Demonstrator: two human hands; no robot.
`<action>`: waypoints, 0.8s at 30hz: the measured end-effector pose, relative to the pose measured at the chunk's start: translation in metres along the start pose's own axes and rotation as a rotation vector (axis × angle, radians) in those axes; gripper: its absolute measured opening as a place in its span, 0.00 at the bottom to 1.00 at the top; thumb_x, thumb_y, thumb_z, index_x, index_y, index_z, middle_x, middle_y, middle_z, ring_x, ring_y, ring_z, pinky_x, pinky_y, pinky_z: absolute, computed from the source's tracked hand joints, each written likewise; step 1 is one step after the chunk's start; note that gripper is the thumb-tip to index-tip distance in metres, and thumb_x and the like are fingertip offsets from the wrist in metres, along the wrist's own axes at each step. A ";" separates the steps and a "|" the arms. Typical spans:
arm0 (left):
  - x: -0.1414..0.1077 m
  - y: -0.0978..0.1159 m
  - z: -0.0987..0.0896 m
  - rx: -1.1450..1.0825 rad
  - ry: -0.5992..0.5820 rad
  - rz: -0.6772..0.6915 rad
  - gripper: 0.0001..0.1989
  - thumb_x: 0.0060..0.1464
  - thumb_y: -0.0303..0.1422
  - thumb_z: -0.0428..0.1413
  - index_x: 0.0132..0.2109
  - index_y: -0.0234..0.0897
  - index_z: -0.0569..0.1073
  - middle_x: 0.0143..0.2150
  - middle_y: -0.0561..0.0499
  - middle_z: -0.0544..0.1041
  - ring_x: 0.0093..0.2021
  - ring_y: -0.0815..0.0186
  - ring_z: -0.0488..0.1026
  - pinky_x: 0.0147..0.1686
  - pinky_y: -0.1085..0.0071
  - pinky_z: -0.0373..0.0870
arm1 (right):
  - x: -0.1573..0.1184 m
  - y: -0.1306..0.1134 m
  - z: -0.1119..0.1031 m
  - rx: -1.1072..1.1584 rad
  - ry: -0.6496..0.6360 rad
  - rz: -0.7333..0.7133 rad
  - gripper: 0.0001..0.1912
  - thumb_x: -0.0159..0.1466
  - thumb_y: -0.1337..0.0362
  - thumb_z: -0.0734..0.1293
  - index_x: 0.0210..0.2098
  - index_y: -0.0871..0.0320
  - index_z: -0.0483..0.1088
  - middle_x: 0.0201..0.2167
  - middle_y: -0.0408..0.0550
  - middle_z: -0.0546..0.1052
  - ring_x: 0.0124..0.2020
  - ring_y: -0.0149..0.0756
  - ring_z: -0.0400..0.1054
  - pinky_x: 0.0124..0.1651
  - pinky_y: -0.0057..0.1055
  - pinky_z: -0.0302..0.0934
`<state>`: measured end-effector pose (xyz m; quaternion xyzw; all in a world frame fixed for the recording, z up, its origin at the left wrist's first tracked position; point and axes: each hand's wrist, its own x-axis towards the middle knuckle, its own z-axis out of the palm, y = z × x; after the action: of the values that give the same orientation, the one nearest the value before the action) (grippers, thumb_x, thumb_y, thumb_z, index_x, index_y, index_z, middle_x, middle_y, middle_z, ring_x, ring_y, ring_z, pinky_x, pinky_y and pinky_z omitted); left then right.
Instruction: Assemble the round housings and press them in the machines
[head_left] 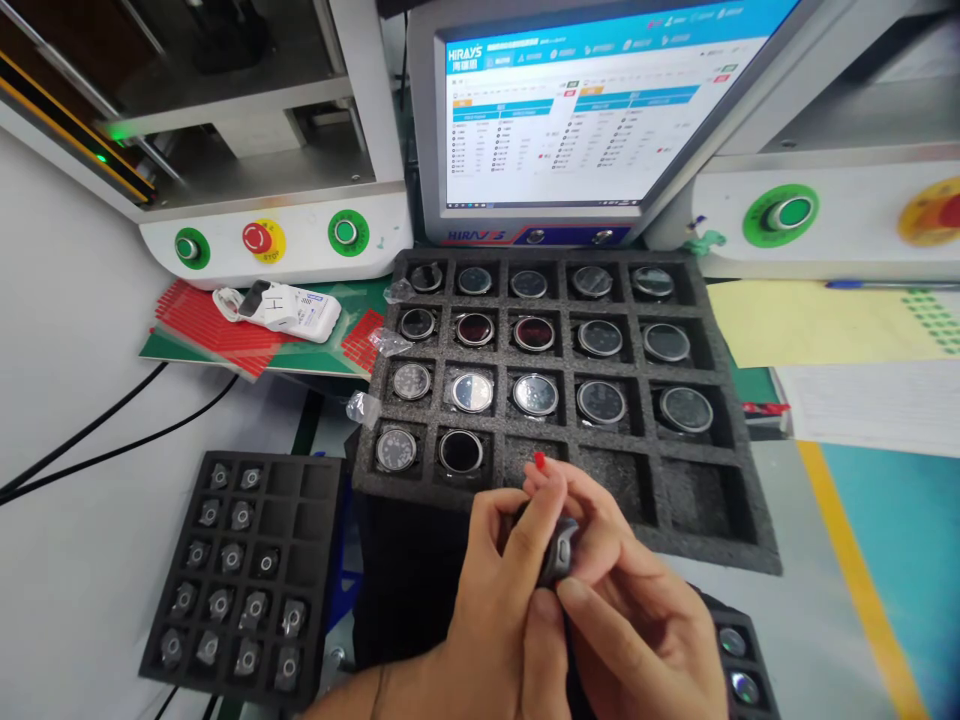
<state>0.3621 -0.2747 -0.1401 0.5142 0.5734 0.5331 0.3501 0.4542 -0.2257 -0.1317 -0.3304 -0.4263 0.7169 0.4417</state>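
Just in front of the large foam tray, my left hand (499, 590) is closed around a dark watch case (559, 555) with a button on its side. My right hand (637, 600) grips the same case from the other side, its thumb at the lower edge. A small red piece (539, 460) shows at the fingertips above the case. Fingers hide most of the case. Beyond them, the dark foam tray (757, 500) carries several round watch faces (460, 452) in its compartments, some film-covered.
At left, a smaller foam tray (300, 570) holds several small watch parts. Another tray (757, 655) is partly hidden at lower right. Behind stand a monitor (555, 140) and machines with an emergency stop (257, 238). A white device (300, 312) lies on red sheets (214, 325); cables run left.
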 end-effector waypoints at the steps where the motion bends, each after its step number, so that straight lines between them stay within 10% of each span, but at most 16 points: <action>1: 0.000 0.000 0.001 -0.003 0.025 -0.001 0.27 0.69 0.43 0.38 0.72 0.49 0.51 0.54 0.43 0.64 0.49 0.57 0.66 0.48 0.59 0.72 | 0.001 0.001 0.002 0.061 0.008 0.011 0.07 0.65 0.66 0.71 0.30 0.54 0.72 0.60 0.46 0.70 0.63 0.41 0.64 0.62 0.31 0.63; 6: 0.001 0.007 -0.001 -0.073 0.061 -0.038 0.25 0.69 0.45 0.38 0.69 0.49 0.59 0.48 0.45 0.68 0.43 0.59 0.69 0.43 0.61 0.73 | 0.007 0.007 0.006 0.290 -0.022 0.144 0.20 0.56 0.59 0.80 0.45 0.46 0.72 0.59 0.47 0.72 0.59 0.40 0.68 0.54 0.28 0.70; 16: -0.008 0.007 -0.013 -0.153 0.002 -0.226 0.22 0.71 0.37 0.40 0.67 0.54 0.62 0.68 0.54 0.67 0.66 0.58 0.64 0.66 0.56 0.60 | 0.004 0.020 0.011 0.256 0.058 0.173 0.20 0.59 0.54 0.77 0.48 0.45 0.73 0.54 0.44 0.76 0.54 0.41 0.73 0.56 0.35 0.69; 21: 0.006 0.015 -0.021 -0.263 -0.095 -0.366 0.25 0.70 0.44 0.41 0.60 0.38 0.74 0.41 0.44 0.81 0.38 0.61 0.77 0.45 0.64 0.75 | 0.000 0.010 -0.001 0.163 0.001 0.157 0.22 0.63 0.47 0.71 0.53 0.48 0.73 0.55 0.51 0.74 0.55 0.47 0.71 0.57 0.39 0.68; 24: 0.013 0.018 -0.022 -0.390 -0.159 -0.382 0.27 0.68 0.47 0.43 0.52 0.32 0.78 0.25 0.51 0.72 0.25 0.68 0.68 0.31 0.72 0.71 | 0.001 0.004 -0.011 0.047 0.026 0.078 0.19 0.66 0.47 0.67 0.51 0.49 0.76 0.57 0.52 0.72 0.56 0.49 0.70 0.58 0.42 0.67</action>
<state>0.3418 -0.2691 -0.1168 0.3602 0.5173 0.5157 0.5803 0.4616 -0.2225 -0.1395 -0.3453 -0.3904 0.7392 0.4266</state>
